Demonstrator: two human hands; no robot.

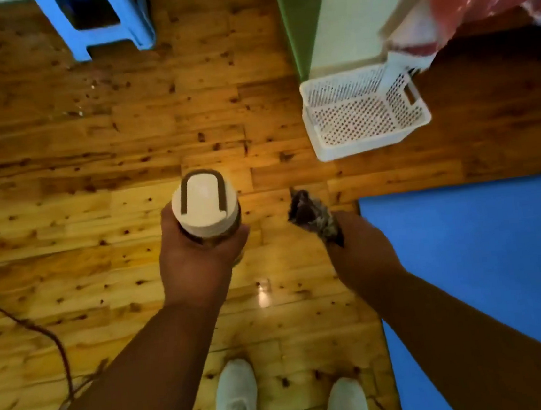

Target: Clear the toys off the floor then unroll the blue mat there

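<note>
Toy [314, 217], dark, furry, clasped in right grip [360, 248]; left grip [194, 256] wrapped round bottle [206, 208]; blue mat [486, 265] beside.

My left hand [198, 259] hides most of the bottle [206, 208] below its lid. Furry toy [314, 217] in my right hand [364, 251]: blurred, can't tell what. Right of that toy, blue mat [486, 265] cut off by frame edge.

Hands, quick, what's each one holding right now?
Left hand: closed around a bottle with a white lid.
Right hand: closed on a small dark furry toy.
</note>
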